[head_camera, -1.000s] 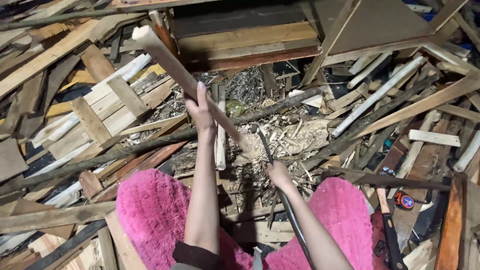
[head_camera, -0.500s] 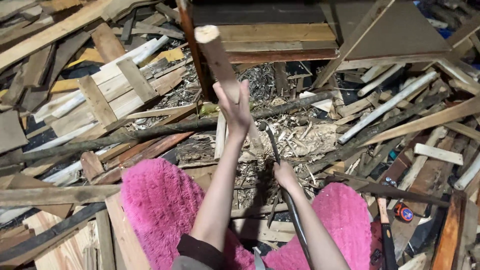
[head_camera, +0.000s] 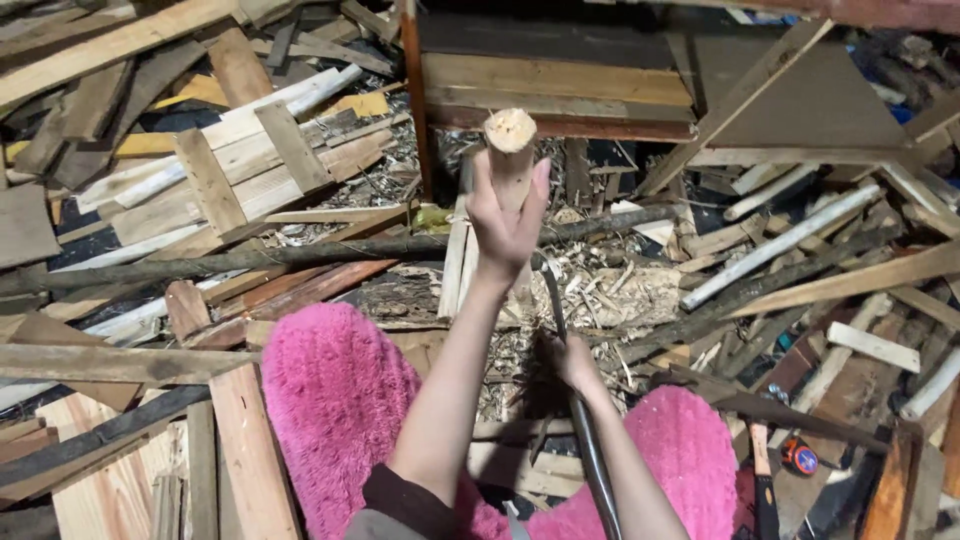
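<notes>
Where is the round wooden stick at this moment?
In the head view, the round wooden stick stands upright at centre top, gripped by the left hand above the wood shavings.

Pale round wooden stick (head_camera: 510, 150) upright, cut end up, above wood scraps

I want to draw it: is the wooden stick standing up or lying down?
Standing up. The left hand holds the wooden stick, cut end up.
</notes>
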